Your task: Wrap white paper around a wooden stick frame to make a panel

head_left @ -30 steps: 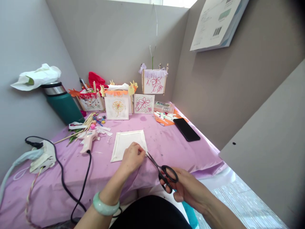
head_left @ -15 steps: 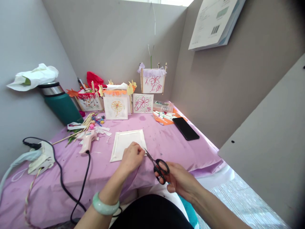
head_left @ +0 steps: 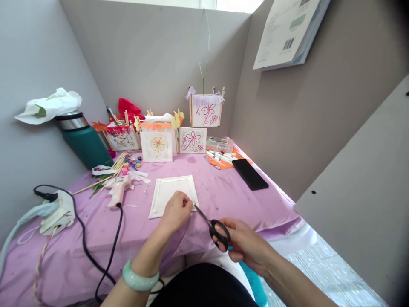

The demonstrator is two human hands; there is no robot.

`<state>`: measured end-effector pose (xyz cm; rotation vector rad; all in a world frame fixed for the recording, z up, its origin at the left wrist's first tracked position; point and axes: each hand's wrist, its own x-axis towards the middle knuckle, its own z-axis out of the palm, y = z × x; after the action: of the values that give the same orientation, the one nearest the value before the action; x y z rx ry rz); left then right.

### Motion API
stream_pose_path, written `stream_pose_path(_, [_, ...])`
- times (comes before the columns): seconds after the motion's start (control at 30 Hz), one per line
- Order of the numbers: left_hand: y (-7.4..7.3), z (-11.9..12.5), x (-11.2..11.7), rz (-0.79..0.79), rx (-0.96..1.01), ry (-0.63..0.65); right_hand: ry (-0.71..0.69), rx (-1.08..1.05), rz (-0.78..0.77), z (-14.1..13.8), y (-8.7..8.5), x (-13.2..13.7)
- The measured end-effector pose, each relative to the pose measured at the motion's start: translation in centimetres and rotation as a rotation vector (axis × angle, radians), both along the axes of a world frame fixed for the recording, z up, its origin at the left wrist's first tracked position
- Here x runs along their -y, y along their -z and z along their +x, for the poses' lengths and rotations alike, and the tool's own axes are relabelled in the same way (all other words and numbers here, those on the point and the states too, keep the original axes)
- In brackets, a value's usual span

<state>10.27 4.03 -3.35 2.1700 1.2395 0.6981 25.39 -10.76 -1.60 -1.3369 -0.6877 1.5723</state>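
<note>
1. White canvas frame point(head_left: 172, 186) at the centre of the dial for every direction below: lying flat on the purple cloth-covered bench point(head_left: 230, 200), a raised, slightly uneven border around a plain, sunken middle.
2. Part of the near edge, toward 5 o'clock, hidden behind the left hand point(head_left: 176, 209); fingers curled in, fingertips turned toward 2 o'clock; cannot tell whether grip closed on anything.
3. Right hand point(head_left: 247, 244) at 4 o'clock: grip closed on the black handles of scissors point(head_left: 209, 222); slim dark blades slanting toward between 10 and 11 o'clock, tips just beside the left fingertips.
4. Toward 9 o'clock, pale pink glue gun point(head_left: 118, 192); toward 10, wooden sticks point(head_left: 118, 164).
5. Toward 11 o'clock, upright white panel with a yellow flower point(head_left: 157, 146); toward 1, another with a pink flower point(head_left: 193, 140).
6. Toward 2 o'clock, white markers point(head_left: 215, 158); nearer 3, black phone point(head_left: 250, 174), well apart from the frame.
</note>
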Motion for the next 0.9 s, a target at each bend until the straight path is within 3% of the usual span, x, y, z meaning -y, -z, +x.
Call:
stream_pose_path(0.07, [-0.2,-0.6,-0.1,-0.009,0.052,-0.017,-0.013,0.153,0.017,0.9,-0.8,0.0])
stream_pose_path(0.13, [-0.5,-1.2,-0.1,-0.014,0.093,-0.026,0.057,0.449,0.064,2.1,-1.2,-0.6])
stream_pose_path(0.23, [-0.9,-1.8,0.2,-0.012,0.117,-0.007,0.186,1.015,0.208,4.0,-0.6,-2.2])
stream_pose_path(0.3, [-1.0,-1.9,0.3,-0.011,0.120,0.014,0.152,1.229,0.223,4.6,0.0,-3.0])
stream_pose_path(0.47, [-0.6,-2.0,0.2,-0.004,0.140,0.044,-0.091,1.226,0.382,3.8,-0.8,-2.2])
stream_pose_path(0.63, [-0.5,-2.2,0.2,-0.012,0.169,0.049,-0.254,1.418,0.531,3.5,-2.0,-0.6])
stream_pose_path(0.9, [-0.2,-2.2,0.1,-0.019,0.192,0.061,-0.290,1.690,0.625,1.7,-0.7,-2.1])
